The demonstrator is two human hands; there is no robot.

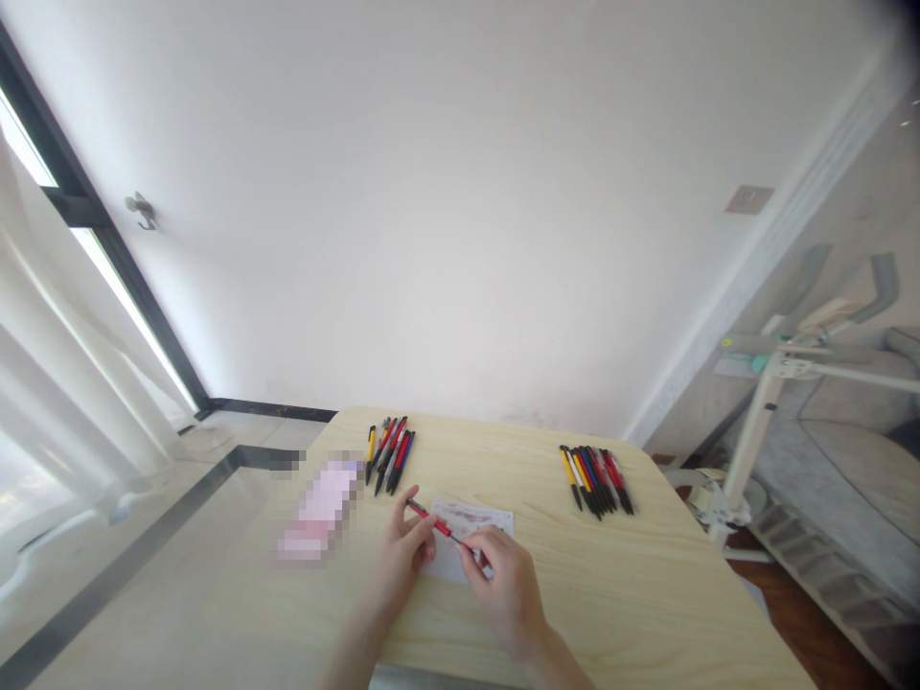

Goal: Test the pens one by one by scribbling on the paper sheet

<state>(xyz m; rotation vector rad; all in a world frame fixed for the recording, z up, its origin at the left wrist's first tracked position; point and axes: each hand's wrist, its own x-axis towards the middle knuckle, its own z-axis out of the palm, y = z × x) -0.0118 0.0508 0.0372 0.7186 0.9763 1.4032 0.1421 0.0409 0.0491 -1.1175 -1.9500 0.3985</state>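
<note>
A red and black pen point(431, 520) is held between both my hands above a white sheet of paper point(471, 537) on the light wooden table point(610, 594). My left hand point(406, 556) pinches the pen's upper red part. My right hand point(503, 580) is closed around its dark tip end. A group of several pens point(389, 452) lies at the table's far left. Another row of several pens point(596, 477), yellow, blue, red and black, lies at the far right.
A blurred pink object point(320, 508) lies left of the paper. A white wall stands behind the table. A window with white curtains point(57, 383) is on the left. A white stand and a grey sofa point(826, 422) are on the right.
</note>
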